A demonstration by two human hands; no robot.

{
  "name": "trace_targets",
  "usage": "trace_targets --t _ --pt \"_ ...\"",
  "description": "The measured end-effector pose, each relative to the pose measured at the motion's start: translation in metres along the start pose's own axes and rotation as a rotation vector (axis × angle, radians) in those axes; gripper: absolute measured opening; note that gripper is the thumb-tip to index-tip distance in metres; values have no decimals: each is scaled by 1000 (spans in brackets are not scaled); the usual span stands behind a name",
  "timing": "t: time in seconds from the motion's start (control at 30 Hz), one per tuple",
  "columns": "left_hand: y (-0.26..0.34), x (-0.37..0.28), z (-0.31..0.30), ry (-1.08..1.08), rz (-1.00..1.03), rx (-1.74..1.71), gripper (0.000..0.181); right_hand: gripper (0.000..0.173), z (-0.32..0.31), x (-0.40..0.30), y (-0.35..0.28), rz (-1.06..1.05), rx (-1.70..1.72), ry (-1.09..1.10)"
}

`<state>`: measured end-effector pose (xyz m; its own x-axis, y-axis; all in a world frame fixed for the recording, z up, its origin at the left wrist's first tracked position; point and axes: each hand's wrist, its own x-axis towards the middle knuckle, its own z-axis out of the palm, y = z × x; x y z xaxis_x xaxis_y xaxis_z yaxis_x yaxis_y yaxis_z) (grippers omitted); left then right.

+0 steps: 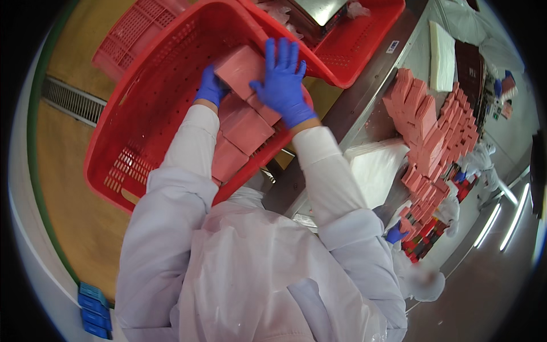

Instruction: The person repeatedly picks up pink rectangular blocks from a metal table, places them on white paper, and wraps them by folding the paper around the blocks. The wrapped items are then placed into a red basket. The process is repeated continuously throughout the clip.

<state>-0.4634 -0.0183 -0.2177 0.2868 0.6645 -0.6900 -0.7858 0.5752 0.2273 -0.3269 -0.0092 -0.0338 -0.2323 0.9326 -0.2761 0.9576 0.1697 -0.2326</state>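
My left hand (210, 87), in a blue glove, grips the left side of a pink block-like stack (241, 70) inside a large red plastic basket (102, 149). Its fingers are partly hidden behind that stack. With spread fingers, my right hand (284, 83), also blue-gloved, rests against the stack's right side; the palm is turned down. Below the held stack, more pink square blocks (248, 130) lie in a row along the basket's near right side. What the pink material is I cannot tell.
A second red basket (363, 47) adjoins at the top, near a metal scale (320, 8). On the steel table (354, 115) at right are many pink stacks (427, 128) and white sheets (376, 166). Co-workers stand beyond. A pink basket (136, 34) and floor drain (72, 98) lie left.
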Motion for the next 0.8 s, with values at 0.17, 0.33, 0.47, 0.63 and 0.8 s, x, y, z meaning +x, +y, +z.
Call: trace_targets --t 0.17,0.33,0.47,0.63,0.8 --pt "-1 15 -5 125 -72 4 43 90 13 -1 1 -12 -72 31" --pt "27 -23 36 435 138 156 46 84 11 -18 20 40 222 173" --pt "55 -76 28 221 482 704 49 52 -41 -107 26 -83 708 421" --pt "23 -126 90 160 847 880 35 24 -61 -251 107 347 600 795" --pt "-103 -180 226 -518 807 969 28 26 -48 -391 263 709 417 997"
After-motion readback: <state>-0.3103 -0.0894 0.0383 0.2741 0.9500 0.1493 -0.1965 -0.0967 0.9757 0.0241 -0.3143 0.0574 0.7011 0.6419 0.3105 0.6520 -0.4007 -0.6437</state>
